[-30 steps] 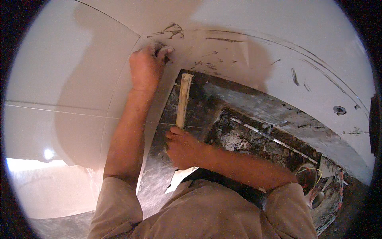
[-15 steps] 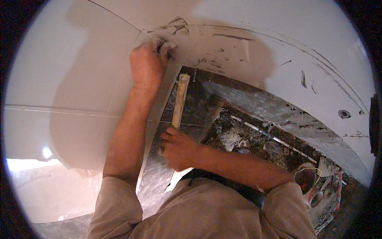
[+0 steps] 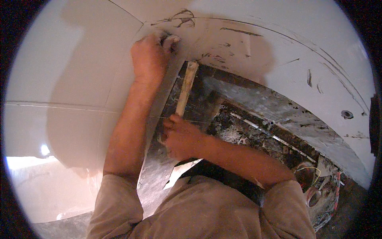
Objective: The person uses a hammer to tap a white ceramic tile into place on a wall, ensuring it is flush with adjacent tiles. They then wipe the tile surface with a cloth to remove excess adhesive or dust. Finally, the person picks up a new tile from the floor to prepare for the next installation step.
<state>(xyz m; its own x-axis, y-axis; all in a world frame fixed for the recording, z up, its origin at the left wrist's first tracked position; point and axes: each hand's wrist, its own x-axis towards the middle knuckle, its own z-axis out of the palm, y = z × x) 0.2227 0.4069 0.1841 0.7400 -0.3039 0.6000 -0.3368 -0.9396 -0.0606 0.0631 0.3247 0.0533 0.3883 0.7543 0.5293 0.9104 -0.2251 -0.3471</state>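
My left hand (image 3: 151,53) is up against the pale tiled wall (image 3: 85,75), at the corner where it meets the other wall face. Its fingers are curled, and the fingertips look dusty and grey; whether something small is in them cannot be made out. Lower and to the right, my right hand (image 3: 185,137) is closed around a wooden stick (image 3: 187,87). The stick slants upward, its far end close to the lower edge of the smeared pale wall face (image 3: 254,49). A bright white patch (image 3: 181,172) shows below my right hand; its nature is unclear.
Below the wall edge lies a dark, rough recess with a thin white pipe (image 3: 274,137). Round pipe openings (image 3: 313,196) and a yellow wire (image 3: 317,175) are at the right. A round hole (image 3: 347,114) marks the right wall. A thin string (image 3: 159,117) crosses near the stick.
My right hand and the stick have moved up and slightly right, bringing the stick's far end nearer the wall edge. My left hand stays near the corner. The view has shifted a little.
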